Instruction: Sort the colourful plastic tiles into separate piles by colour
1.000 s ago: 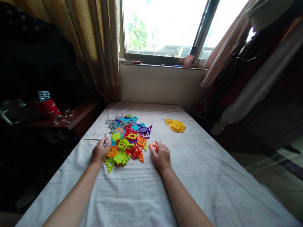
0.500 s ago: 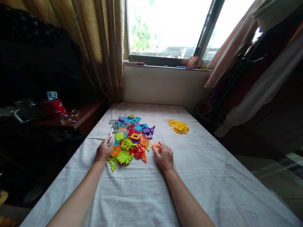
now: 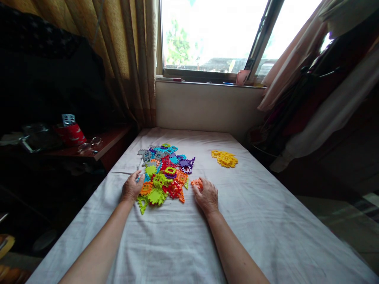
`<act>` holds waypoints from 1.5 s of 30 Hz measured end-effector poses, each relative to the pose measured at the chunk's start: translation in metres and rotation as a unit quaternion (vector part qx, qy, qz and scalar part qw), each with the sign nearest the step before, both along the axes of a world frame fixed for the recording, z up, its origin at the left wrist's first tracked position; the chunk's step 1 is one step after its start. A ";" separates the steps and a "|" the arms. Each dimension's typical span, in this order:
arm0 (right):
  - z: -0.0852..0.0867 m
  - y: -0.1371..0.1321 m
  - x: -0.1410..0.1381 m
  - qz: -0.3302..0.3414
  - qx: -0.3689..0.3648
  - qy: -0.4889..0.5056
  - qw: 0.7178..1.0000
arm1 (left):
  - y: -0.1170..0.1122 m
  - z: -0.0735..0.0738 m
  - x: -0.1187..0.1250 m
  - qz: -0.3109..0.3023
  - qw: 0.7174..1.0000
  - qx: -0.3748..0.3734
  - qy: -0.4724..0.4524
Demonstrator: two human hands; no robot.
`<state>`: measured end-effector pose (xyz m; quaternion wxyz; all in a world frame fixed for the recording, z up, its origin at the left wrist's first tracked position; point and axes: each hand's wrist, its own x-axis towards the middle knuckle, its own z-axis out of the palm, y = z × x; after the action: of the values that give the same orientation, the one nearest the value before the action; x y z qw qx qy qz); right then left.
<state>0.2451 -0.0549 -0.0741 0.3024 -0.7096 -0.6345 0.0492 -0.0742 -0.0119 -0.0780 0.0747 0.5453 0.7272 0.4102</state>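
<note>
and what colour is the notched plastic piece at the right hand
The piece is orange, head view.

Mixed toothed pieces (image 3: 160, 180), lime, orange, red, purple, blue and grey; pile (image 3: 226, 159), yellow; container (image 3: 74, 135), red with white motifs.

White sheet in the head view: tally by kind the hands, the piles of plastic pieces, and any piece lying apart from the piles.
Hands: 2 (left hand, right hand)
Piles: 2 (mixed-colour pile, yellow pile)
Pieces apart: 1 seen (orange piece at the right hand's fingers)
Total: 5
Pieces within the piles overlap too much to count.
</note>
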 end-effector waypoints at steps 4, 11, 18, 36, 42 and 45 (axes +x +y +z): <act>0.000 0.000 0.000 0.000 -0.002 0.000 1.000 | 0.000 0.000 0.000 -0.002 1.000 0.001 -0.001; 0.000 0.000 0.000 -0.005 -0.007 -0.013 1.000 | -0.001 0.001 0.001 -0.001 1.000 -0.002 -0.004; 0.000 0.000 0.000 0.002 -0.010 -0.012 1.000 | -0.002 0.002 0.001 0.002 1.000 -0.010 0.001; 0.003 -0.001 0.000 0.005 -0.010 -0.009 1.000 | 0.001 0.001 -0.001 0.007 1.000 0.000 0.008; 0.003 -0.001 0.000 0.009 -0.016 -0.006 1.000 | -0.001 0.003 0.000 0.011 1.000 -0.005 0.009; 0.003 0.000 0.000 0.013 -0.013 0.003 1.000 | -0.002 0.004 0.001 0.013 1.000 -0.004 0.010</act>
<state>0.2448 -0.0553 -0.0713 0.2947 -0.7051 -0.6418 0.0637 -0.0733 -0.0143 -0.0742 0.0647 0.5397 0.7365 0.4027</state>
